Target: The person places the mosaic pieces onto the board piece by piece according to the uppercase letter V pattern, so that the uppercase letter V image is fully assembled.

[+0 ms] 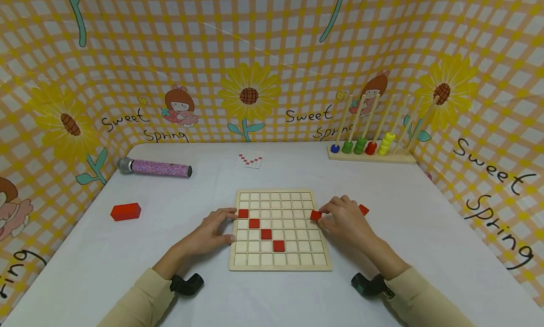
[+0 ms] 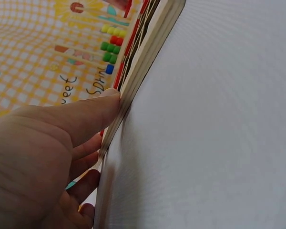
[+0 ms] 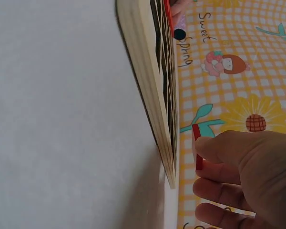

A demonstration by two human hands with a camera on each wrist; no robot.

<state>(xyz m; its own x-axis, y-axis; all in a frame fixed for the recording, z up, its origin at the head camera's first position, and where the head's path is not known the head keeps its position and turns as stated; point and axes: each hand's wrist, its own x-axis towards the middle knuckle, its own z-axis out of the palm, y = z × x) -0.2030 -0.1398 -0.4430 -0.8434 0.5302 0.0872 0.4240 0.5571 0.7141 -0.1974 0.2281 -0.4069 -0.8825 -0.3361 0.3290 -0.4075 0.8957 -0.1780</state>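
Observation:
A wooden grid board (image 1: 280,268) lies in the middle of the table. On it a diagonal of several red square tiles (image 1: 266,234) runs from the left side down toward the right. My left hand (image 1: 210,230) rests at the board's left edge, thumb and fingertips touching the rim. Between thumb and finger my right hand (image 1: 346,219) pinches one red tile (image 3: 197,148), held above the board's right edge. Another red tile (image 1: 363,209) lies on the table just beyond the right hand, partly hidden by it.
A small card (image 1: 250,159) with a red tile pattern lies behind the board. At the back right stands a bead abacus (image 1: 371,158). A glittery microphone (image 1: 159,168) and a red block (image 1: 125,211) lie to the left. A patterned cloth hangs round the table.

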